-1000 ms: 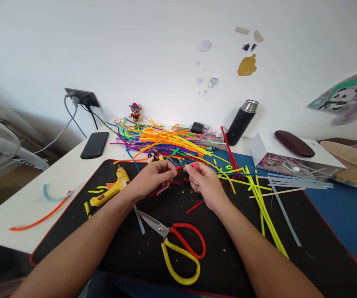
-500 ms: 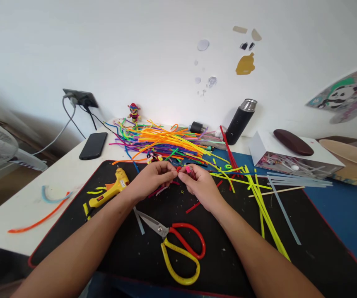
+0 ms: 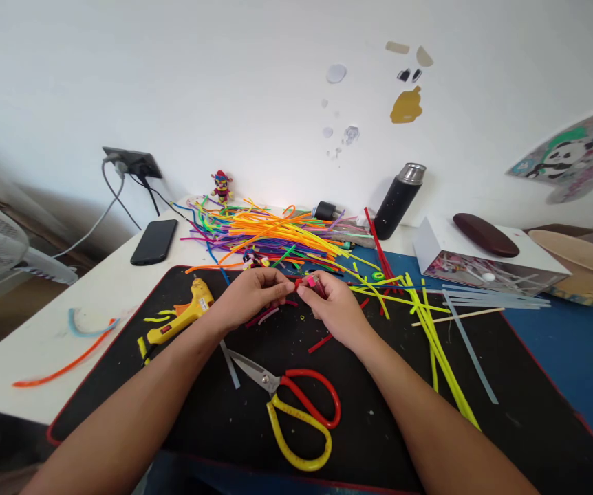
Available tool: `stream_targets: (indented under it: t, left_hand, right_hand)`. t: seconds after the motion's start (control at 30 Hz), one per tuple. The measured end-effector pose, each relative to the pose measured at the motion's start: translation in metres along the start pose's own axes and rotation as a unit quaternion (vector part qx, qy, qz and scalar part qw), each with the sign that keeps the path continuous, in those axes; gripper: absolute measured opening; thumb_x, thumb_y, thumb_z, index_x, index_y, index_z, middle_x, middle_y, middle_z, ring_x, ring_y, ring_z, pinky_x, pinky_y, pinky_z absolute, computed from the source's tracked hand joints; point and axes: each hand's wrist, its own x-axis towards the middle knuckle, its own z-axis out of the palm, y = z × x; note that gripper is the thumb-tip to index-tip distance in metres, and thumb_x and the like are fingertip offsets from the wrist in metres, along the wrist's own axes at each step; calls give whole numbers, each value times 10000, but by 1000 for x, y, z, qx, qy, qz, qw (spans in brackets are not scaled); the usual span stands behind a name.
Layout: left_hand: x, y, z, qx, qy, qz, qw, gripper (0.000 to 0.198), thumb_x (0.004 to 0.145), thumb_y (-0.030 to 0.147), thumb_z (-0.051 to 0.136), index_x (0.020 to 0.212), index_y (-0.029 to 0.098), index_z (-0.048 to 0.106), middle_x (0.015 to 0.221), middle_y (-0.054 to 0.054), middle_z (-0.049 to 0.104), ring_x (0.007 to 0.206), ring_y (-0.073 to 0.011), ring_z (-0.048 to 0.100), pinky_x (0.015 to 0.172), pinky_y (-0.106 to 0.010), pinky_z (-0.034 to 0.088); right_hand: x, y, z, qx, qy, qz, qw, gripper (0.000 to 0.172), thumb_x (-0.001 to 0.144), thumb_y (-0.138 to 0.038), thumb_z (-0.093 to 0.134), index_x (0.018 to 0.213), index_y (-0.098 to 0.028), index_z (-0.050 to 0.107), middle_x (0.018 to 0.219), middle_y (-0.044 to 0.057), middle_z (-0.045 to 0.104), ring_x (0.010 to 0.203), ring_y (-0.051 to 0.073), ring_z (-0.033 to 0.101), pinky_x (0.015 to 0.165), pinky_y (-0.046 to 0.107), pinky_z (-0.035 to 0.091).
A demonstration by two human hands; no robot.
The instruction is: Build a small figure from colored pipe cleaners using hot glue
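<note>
Left hand point(image 3: 256, 295) is pinching a small red piece point(image 3: 298, 282) that's sitting off its right side, just beside the right hand point(image 3: 336, 306), which is gripping a pink-topped item point(image 3: 313, 280); piece's long axis unreadable.

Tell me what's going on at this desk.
A person is working on a small red piece at the fingertips of the left hand, with the right hand close against it. The right hand also holds something pink, mostly hidden. Scissors and a glue gun lie on the black mat, with a heap of colourful pipe cleaners behind.
</note>
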Motion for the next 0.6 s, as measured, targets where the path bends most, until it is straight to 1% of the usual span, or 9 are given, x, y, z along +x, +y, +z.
stream_targets:
  t: [0.1,0.2,0.37,0.6]
  left_hand:
    - [0,1,-3,-25,25,28,999,463,817,607,802,894,159,715,759,7,646,632,-113,529,610,-246,431]
    - [0,3,-3,-45,21,33,998,488,786,609,832,943,159,731,787,2,660,642,-115,533,620,-251,446]
    - [0,8,0,-47,1,22,999,451,717,554,897,882,166,737,755,10,676,636,-116,526,613,-249,435]
    - [1,7,1,-28,-3,1,1000,407,739,537,870,811,167,716,697,23,649,623,-113,517,602,-242,417]
  right_hand:
    - [0,-2,-2,-32,-7,4,999,211,923,-422,637,871,-226,580,663,-67,448,558,131,401,546,276,329]
    - [-1,-3,-3,-80,-16,-5,997,192,917,-391,638,859,-219,576,719,-51,497,627,142,441,588,283,345]
    - [-1,-2,0,-124,-31,-11,992,195,928,-388,634,853,-218,576,724,-55,499,650,146,446,598,287,333]
    - [-2,-1,0,-127,-42,-4,991,176,934,-377,635,880,-214,598,734,-52,519,654,144,452,599,283,342]
